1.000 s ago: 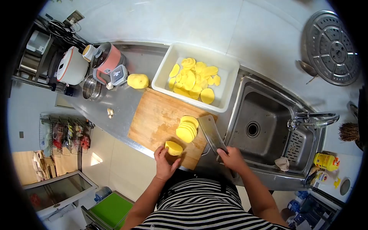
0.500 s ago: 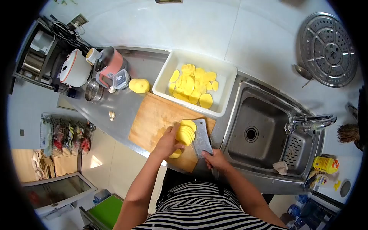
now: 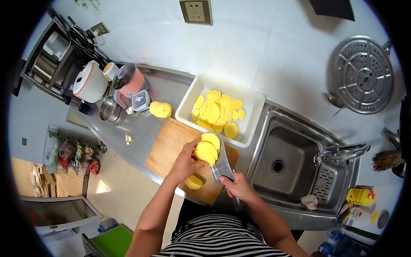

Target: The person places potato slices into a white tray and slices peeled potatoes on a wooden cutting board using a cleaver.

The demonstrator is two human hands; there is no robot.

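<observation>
A fanned stack of yellow potato slices [image 3: 206, 148] rests on the blade of a cleaver [image 3: 222, 165] above the wooden cutting board [image 3: 165, 147]. My left hand [image 3: 185, 162] holds the stack from its left side, thumb below and fingers along the upper edge. The cleaver's handle is gripped in my right hand [image 3: 238, 187]. A cut potato piece [image 3: 194, 182] lies on the board under my left wrist. Beyond the board, a white tray [image 3: 188, 101] contains many loose potato slices [image 3: 214, 112]. A whole peeled potato [image 3: 160, 109] sits left of the tray.
Right of the board is a steel sink [image 3: 280, 147] with a faucet [image 3: 342, 152]. On the counter at left are a steel bowl [image 3: 110, 109], garlic [image 3: 128, 138], a lidded container [image 3: 141, 101], a pink appliance [image 3: 132, 81] and a white cooker [image 3: 90, 82].
My left hand has moved from the cut piece up to the sliced stack and taken hold of it. The cleaver has shifted left, its blade now under the slices. The view has tilted upward.
</observation>
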